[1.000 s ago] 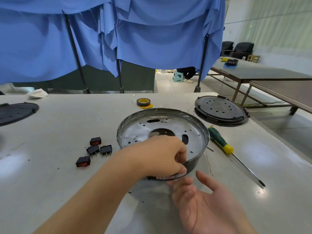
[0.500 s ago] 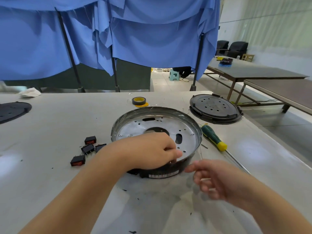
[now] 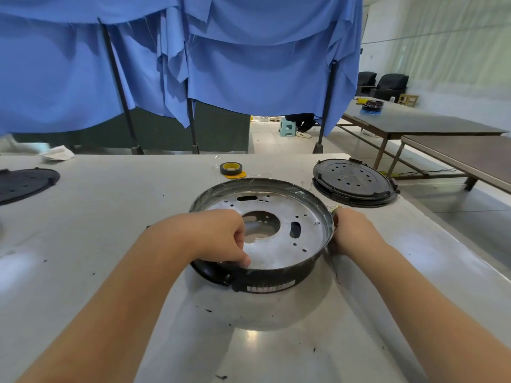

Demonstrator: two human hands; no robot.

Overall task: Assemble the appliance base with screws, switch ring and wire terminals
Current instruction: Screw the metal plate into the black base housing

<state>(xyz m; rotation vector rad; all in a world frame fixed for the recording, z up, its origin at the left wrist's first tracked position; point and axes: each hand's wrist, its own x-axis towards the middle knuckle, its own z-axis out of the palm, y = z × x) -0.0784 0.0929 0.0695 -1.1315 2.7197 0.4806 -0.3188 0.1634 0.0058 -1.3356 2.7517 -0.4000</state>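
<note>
Two bare hands hold a round appliance base on a grey counter.

The left hand (image 3: 218, 236) curls over the near rim, its grip pinched there; what it pinches is hidden. The right hand (image 3: 352, 230) clasps the outer right wall, fingers out of sight. The appliance base (image 3: 298, 244) sits mid-counter (image 3: 96, 217), its silver plate pierced with holes, its black wall labelled. A black disc (image 3: 355, 182) and tape roll (image 3: 231, 168) lie beyond.

1 appliance base (image 3: 287, 244), 2 black covers (image 3: 355, 182) (image 3: 25, 183), 1 tape roll (image 3: 231, 168).
</note>
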